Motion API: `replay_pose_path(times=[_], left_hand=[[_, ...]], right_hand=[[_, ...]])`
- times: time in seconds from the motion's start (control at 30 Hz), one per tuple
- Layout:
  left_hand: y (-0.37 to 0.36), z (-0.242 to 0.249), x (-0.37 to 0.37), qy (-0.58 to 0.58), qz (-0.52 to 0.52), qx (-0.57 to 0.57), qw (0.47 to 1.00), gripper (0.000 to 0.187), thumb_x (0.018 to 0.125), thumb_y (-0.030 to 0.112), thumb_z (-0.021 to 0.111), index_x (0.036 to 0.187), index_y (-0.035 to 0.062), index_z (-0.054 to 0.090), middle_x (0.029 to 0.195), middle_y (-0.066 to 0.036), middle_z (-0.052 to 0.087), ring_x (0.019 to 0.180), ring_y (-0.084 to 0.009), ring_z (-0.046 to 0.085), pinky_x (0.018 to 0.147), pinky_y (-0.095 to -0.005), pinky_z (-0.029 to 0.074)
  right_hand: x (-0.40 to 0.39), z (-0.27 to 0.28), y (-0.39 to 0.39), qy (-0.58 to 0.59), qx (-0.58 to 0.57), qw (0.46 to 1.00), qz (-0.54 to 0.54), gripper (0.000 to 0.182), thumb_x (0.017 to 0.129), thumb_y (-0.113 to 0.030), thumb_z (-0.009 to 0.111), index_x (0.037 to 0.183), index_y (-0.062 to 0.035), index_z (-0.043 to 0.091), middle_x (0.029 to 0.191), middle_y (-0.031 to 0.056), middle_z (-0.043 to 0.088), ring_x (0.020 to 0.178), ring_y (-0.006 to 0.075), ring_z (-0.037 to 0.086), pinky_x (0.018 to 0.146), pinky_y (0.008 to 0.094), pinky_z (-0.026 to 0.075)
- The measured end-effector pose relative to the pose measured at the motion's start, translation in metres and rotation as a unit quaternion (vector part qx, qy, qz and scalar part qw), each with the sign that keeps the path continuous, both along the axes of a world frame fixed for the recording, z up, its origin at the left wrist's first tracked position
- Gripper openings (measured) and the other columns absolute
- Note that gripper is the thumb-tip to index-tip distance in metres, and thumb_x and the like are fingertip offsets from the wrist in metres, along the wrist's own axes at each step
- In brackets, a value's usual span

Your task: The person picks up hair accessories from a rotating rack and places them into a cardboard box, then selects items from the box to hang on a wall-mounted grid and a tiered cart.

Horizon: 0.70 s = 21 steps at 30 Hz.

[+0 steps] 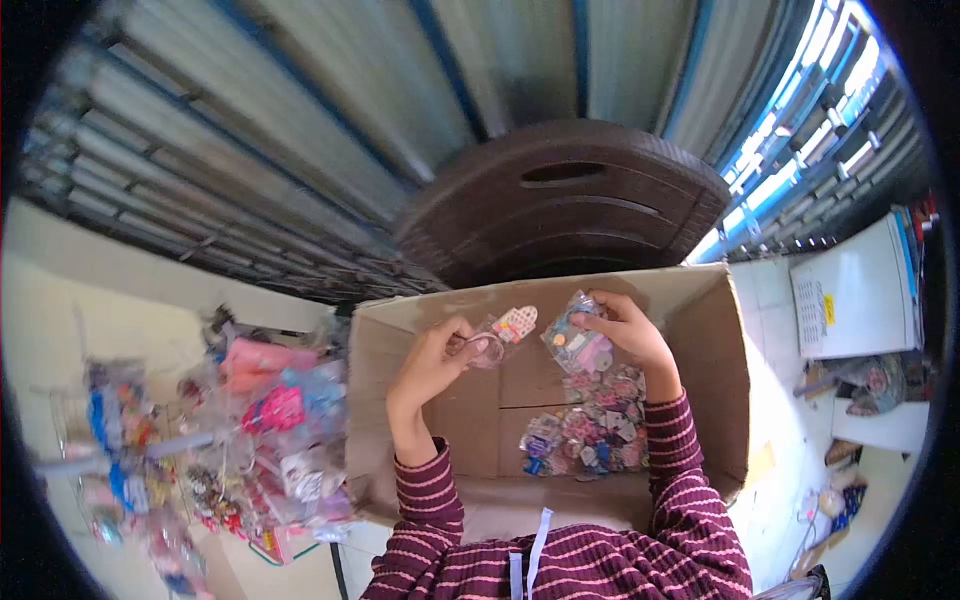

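Behind the cardboard box (465, 430) stands a brown plastic chair (570, 205); pale tiles (775, 400) lie beside it. Over the box, the left hand (437, 362) pinches a crinkly packet (490, 350), blurred to me; the right hand (637, 338) grips a shiny sachet (580, 345). Inside, a heap of small packets (590, 435) is partly hidden by the right sleeve (675, 440).

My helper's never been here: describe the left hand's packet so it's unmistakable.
Find the large cardboard box. Over its left side, the left hand holds the clear packet. Its pale, patterned end piece sets it apart from the bluer packet in the right hand.
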<state>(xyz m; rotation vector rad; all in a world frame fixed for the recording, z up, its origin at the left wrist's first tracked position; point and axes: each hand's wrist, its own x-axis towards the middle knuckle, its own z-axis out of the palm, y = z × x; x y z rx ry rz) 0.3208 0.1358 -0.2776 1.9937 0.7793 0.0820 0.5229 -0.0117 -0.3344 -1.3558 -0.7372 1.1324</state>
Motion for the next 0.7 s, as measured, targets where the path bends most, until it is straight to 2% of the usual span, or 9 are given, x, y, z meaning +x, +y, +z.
replay_pose_path(times=[0.1, 0.23, 0.3, 0.43, 0.5, 0.57, 0.6, 0.63, 0.7], left_hand=[[-0.016, 0.062, -0.044, -0.069, 0.11, 0.035, 0.991, 0.014, 0.073, 0.007, 0.058, 0.075, -0.0022, 0.048, 0.072, -0.008, 0.055, 0.062, -0.011, 0.054, 0.052, -0.0238, 0.046], [-0.048, 0.104, -0.113, -0.252, 0.194, 0.1, 0.943, 0.008, 0.077, 0.003, 0.053, 0.078, -0.0026, 0.047, 0.074, -0.007, 0.054, 0.067, -0.0098, 0.054, 0.052, -0.0238, 0.049], [-0.068, 0.109, -0.145, -0.432, 0.262, -0.009, 0.863, 0.008, 0.077, 0.002, 0.051, 0.08, -0.0032, 0.045, 0.076, -0.009, 0.054, 0.068, -0.0124, 0.055, 0.053, -0.025, 0.049], [-0.11, 0.112, -0.203, -0.528, 0.315, -0.066, 0.786, 0.007, 0.078, 0.0, 0.048, 0.083, -0.0036, 0.045, 0.08, -0.011, 0.054, 0.068, -0.015, 0.056, 0.053, -0.0259, 0.049], [-0.125, 0.111, -0.241, -0.526, 0.267, -0.059, 0.805, 0.009, 0.077, -0.002, 0.046, 0.086, -0.0043, 0.046, 0.082, -0.011, 0.055, 0.068, -0.0166, 0.056, 0.052, -0.0261, 0.048], [-0.136, 0.105, -0.27, -0.554, 0.252, -0.061, 0.791, 0.011, 0.077, -0.002, 0.046, 0.088, -0.0049, 0.046, 0.082, -0.011, 0.055, 0.067, -0.0166, 0.056, 0.052, -0.0265, 0.048], [-0.142, 0.102, -0.282, -0.573, 0.233, -0.07, 0.783, 0.014, 0.076, -0.002, 0.047, 0.089, -0.0055, 0.046, 0.082, -0.011, 0.055, 0.067, -0.0166, 0.056, 0.052, -0.027, 0.048], [-0.146, 0.101, -0.29, -0.578, 0.24, -0.066, 0.777, 0.014, 0.076, -0.002, 0.047, 0.089, -0.0055, 0.046, 0.082, -0.011, 0.055, 0.067, -0.0166, 0.056, 0.052, -0.027, 0.048], [-0.156, 0.101, -0.307, -0.582, 0.303, -0.01, 0.755, 0.017, 0.076, 0.0, 0.048, 0.091, -0.0069, 0.046, 0.081, -0.012, 0.055, 0.066, -0.0167, 0.056, 0.052, -0.0272, 0.048]], right_hand=[[-0.046, 0.044, 0.021, 0.088, 0.048, 0.994, -0.049, 0.022, 0.078, -0.014, 0.054, 0.091, 0.0031, 0.052, 0.077, 0.0015, 0.055, 0.068, 0.0048, 0.049, 0.057, 0.0189, 0.04], [-0.116, 0.101, 0.037, 0.295, 0.194, 0.934, -0.052, 0.034, 0.077, -0.004, 0.05, 0.108, 0.0041, 0.039, 0.093, 0.009, 0.053, 0.081, 0.0141, 0.055, 0.068, 0.023, 0.047], [-0.149, 0.121, 0.04, 0.314, 0.236, 0.92, -0.001, 0.038, 0.074, 0.0, 0.052, 0.109, 0.0034, 0.038, 0.093, 0.0089, 0.053, 0.081, 0.014, 0.055, 0.068, 0.023, 0.047], [-0.199, 0.146, 0.04, 0.336, 0.308, 0.882, 0.123, 0.05, 0.063, 0.008, 0.057, 0.109, 0.0011, 0.037, 0.087, 0.0079, 0.053, 0.077, 0.0128, 0.056, 0.065, 0.0227, 0.048], [-0.222, 0.157, 0.037, 0.33, 0.299, 0.882, 0.15, 0.045, 0.057, 0.013, 0.058, 0.098, 0.0001, 0.042, 0.083, 0.0084, 0.053, 0.074, 0.0145, 0.055, 0.064, 0.0249, 0.047], [-0.243, 0.16, 0.037, 0.206, 0.371, 0.895, 0.137, 0.035, 0.054, 0.011, 0.061, 0.085, -0.0005, 0.049, 0.074, 0.0085, 0.055, 0.072, 0.0163, 0.055, 0.061, 0.0252, 0.047], [-0.254, 0.168, 0.036, 0.128, 0.406, 0.897, 0.114, 0.022, 0.051, 0.006, 0.066, 0.069, -0.0011, 0.055, 0.071, 0.011, 0.056, 0.073, 0.0182, 0.056, 0.062, 0.0277, 0.046], [-0.264, 0.171, 0.039, 0.126, 0.405, 0.897, 0.125, 0.022, 0.051, 0.006, 0.066, 0.069, -0.0011, 0.055, 0.071, 0.011, 0.056, 0.073, 0.0182, 0.056, 0.062, 0.0277, 0.046], [-0.284, 0.174, 0.042, 0.115, 0.502, 0.841, 0.165, 0.013, 0.05, 0.001, 0.068, 0.059, -0.0023, 0.058, 0.074, 0.0135, 0.057, 0.071, 0.02, 0.056, 0.066, 0.0298, 0.045]])
